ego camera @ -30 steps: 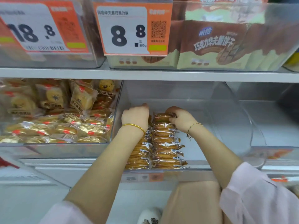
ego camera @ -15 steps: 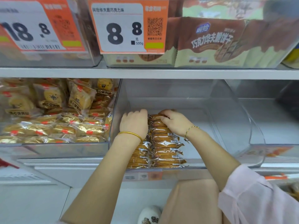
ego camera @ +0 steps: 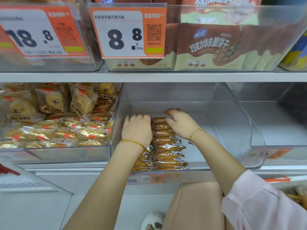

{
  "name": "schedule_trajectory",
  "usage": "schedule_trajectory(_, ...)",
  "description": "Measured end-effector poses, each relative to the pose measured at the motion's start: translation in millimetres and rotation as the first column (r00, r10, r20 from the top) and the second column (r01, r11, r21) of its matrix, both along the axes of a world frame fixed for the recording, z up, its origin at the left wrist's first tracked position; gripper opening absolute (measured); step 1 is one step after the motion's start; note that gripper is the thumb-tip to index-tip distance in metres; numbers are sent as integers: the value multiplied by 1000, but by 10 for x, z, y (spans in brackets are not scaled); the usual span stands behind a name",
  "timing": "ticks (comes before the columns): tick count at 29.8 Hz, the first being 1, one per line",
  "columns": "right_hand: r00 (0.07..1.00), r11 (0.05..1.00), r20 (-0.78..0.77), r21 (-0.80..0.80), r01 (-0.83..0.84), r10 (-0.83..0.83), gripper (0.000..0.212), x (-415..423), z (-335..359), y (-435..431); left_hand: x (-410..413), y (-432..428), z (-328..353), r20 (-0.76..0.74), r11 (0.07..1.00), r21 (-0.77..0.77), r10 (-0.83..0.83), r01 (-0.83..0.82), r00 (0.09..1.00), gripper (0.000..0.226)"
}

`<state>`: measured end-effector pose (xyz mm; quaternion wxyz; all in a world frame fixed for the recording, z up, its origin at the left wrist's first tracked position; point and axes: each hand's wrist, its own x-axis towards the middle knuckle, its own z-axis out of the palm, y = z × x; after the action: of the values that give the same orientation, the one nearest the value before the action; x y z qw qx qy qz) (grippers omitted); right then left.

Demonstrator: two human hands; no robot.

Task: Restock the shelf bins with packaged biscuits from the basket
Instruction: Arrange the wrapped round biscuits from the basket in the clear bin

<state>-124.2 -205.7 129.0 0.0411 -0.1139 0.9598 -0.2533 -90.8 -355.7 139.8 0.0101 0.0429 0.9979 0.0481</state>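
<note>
Two biscuit-packet rows (ego camera: 167,155) fill part of the clear bin (ego camera: 239,128); left hand (ego camera: 137,129) rests flat on one, right hand (ego camera: 181,125) grips the other's rear packets.

Left hand (ego camera: 137,130): 1.0 s ago its fingers were curled down behind the far end of the left row of packets (ego camera: 142,161). Now they lie straight and flat on top of that row, pointing at the back wall of the bin (ego camera: 232,130).

Right hand (ego camera: 181,125): 1.0 s ago it gripped the far packet (ego camera: 158,120) of the right row (ego camera: 169,151). At 0.5 s ago it lay across the row top. Now its fingers (ego camera: 172,111) arch over the far end; grip unclear. The far packet now sits level with its row.
</note>
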Motion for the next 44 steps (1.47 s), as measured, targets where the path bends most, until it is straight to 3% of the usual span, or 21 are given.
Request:
schedule_trajectory(4, 987, 992, -155, -122, 33, -52, 38, 309, 298, 191, 216, 123, 204, -76, 996, 62, -52, 57, 996, 39)
schedule_trajectory(8, 962, 919, -236, -393, 32, -135, 33, 1008, 578, 640, 603, 454, 408, -258, 936, 260, -171, 239, 951, 47)
schedule_trajectory(10, 965, 851, -179, -521, 72, -192, 30, 1391, 602, 989, 818, 730, 480, -338, 856, 376, -230, 355, 912, 48)
schedule_trajectory(13, 939, 766, -51, -595, 245, -340, 29, 1833, 514, 1631, 1121, 1281, 437, -321, 706, 500, -387, 502, 865, 41)
schedule_trajectory(16, 849, 672, 78, -575, 466, -522, 36, 2128, 256, 2305, 1333, 1919, 211, -261, 569, 552, -576, 609, 775, 38)
schedule_trajectory(18, 768, 649, 123, -462, 605, -629, 39, 2262, -16, 2691, 1409, 2339, -41, -156, 533, 560, -684, 634, 713, 36)
schedule_trajectory(21, 689, 659, 158, -203, 724, -707, 33, 2394, -487, 3090, 1417, 2840, -485, 20, 580, 508, -747, 637, 664, 36)
schedule_trajectory(24, 687, 693, 160, -24, 721, -709, 33, 2406, -837, 3271, 1324, 3196, -824, 176, 635, 464, -749, 617, 639, 30)
schedule_trajectory(27, 688, 715, 201, 126, 688, -697, 38, 2266, -1071, 3291, 1283, 3445, -1064, 405, 675, 247, -724, 695, 559, 28)
schedule_trajectory(29, 668, 706, 229, 189, 683, -708, 36, 2157, -1233, 3299, 1320, 3534, -1185, 543, 586, 74, -702, 807, 461, 32)
schedule_trajectory(31, 639, 694, 271, 274, 666, -720, 34, 2079, -1376, 3296, 1343, 3583, -1293, 648, 434, -67, -666, 899, 369, 37)
schedule_trajectory(33, 626, 695, 302, 336, 636, -719, 35, 2037, -1503, 3274, 1337, 3612, -1383, 709, 355, -133, -618, 925, 339, 41)
schedule_trajectory(36, 635, 691, 279, 366, 623, -720, 40, 2009, -1649, 3240, 1337, 3653, -1448, 767, 290, -203, -547, 935, 337, 45)
schedule_trajectory(39, 626, 669, 241, 337, 662, -741, 41, 2007, -1688, 3242, 1361, 3672, -1437, 767, 291, -244, -526, 925, 367, 43)
schedule_trajectory(44, 545, 552, 193, -21, 834, -816, 39, 2034, -1600, 3356, 1361, 3607, -1325, 643, 370, -202, -649, 907, 408, 38)
